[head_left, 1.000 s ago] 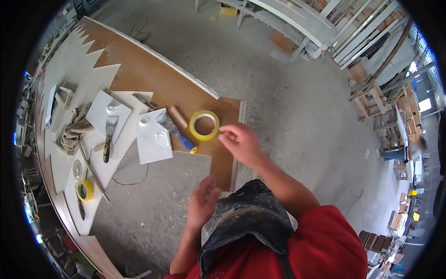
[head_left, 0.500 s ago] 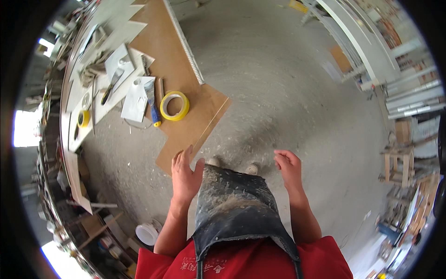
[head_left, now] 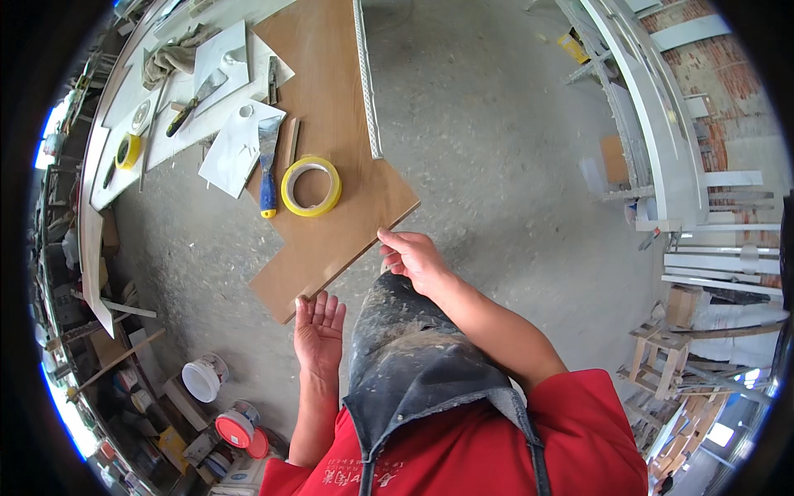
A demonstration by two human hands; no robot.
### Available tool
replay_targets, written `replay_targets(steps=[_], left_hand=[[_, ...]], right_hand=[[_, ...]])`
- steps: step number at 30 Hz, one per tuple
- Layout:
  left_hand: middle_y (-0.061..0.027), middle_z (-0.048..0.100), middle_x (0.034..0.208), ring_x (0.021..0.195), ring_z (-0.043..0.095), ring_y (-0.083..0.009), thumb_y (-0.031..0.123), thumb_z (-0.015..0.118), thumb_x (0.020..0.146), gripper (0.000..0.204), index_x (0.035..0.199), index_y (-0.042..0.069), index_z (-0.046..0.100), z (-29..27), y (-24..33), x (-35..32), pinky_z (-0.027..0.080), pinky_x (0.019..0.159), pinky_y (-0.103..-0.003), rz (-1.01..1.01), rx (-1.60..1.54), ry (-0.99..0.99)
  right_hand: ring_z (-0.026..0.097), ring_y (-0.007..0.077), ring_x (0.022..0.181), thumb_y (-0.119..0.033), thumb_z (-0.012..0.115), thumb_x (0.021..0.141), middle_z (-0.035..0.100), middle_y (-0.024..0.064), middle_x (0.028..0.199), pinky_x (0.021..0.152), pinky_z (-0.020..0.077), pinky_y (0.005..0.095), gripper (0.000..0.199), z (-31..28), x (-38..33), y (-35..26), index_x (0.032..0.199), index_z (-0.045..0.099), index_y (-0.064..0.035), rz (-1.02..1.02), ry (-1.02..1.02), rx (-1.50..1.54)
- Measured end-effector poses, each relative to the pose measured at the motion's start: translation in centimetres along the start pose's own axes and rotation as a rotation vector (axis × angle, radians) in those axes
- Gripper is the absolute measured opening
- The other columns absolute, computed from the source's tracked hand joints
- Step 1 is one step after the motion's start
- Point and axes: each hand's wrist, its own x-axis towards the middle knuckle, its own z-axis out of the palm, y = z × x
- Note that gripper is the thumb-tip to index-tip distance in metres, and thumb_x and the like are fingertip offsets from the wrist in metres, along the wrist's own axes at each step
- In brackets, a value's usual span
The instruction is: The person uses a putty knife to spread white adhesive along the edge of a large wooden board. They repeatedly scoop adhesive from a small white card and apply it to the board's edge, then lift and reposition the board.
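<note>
A brown stepped board point(head_left: 339, 140) reaches toward me from the worktable. My right hand point(head_left: 418, 264) is at its near edge, the thumb on the edge and the fingers curled below it. Lower down the same edge, my left hand point(head_left: 318, 335) is turned palm up, fingers stretched out, its fingertips by the board's corner. Lying on the board are a roll of yellow tape point(head_left: 331, 198), a blue-handled scraper point(head_left: 268, 178) and a short thin strip point(head_left: 294, 140). White tiles point(head_left: 236, 153) lie beside the scraper.
A second scraper point(head_left: 186, 112), a smaller tape roll point(head_left: 128, 151) and a rag point(head_left: 169, 62) lie on the table at left. White buckets point(head_left: 204, 378) stand on the floor, lower left. Racks with long white slabs point(head_left: 662, 149) and a wooden stool point(head_left: 657, 360) are at right.
My right hand has moved left to the board's near edge and closed there. My left hand has turned palm up by the corner. The view has shifted.
</note>
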Motion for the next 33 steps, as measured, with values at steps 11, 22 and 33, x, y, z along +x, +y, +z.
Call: replay_targets(steps=[11,22,33], left_hand=[[-0.0131,0.067,0.113,0.109,0.064,-0.0272,0.029,0.064,0.098,0.029,0.115,0.005,0.061,0.7,-0.5,1.1,0.053,0.1,-0.042,0.152,-0.096,0.056],[-0.0148,0.07,0.102,0.084,0.069,-0.0221,0.032,0.062,0.098,0.044,0.123,-0.005,0.058,6.4,-3.4,-3.3,0.058,0.072,-0.032,0.324,0.578,0.51],[-0.0226,0.062,0.127,0.117,0.059,-0.0352,0.021,0.069,0.091,0.056,0.138,-0.001,0.05,37.4,-8.4,5.3,0.046,0.101,-0.04,1.013,1.398,0.315]], right_hand=[[0.058,0.008,0.07,-0.034,0.075,0.091,0.066,0.0002,0.083,0.06,0.0446,0.0227,0.028,-1.6,3.7,-1.3,0.092,0.066,-0.0076,0.046,-0.299,-0.038],[0.062,0.0102,0.08,-0.031,0.071,0.092,0.07,0.0036,0.095,0.065,0.049,0.0264,0.048,-13.4,6.1,-12.1,0.126,0.064,0.0026,0.155,-0.921,-0.766],[0.063,0.0089,0.082,-0.022,0.063,0.097,0.07,0.0022,0.097,0.07,0.0495,0.0242,0.029,-24.6,13.2,-33.7,0.12,0.067,-0.0035,-0.084,-0.522,-0.484]])
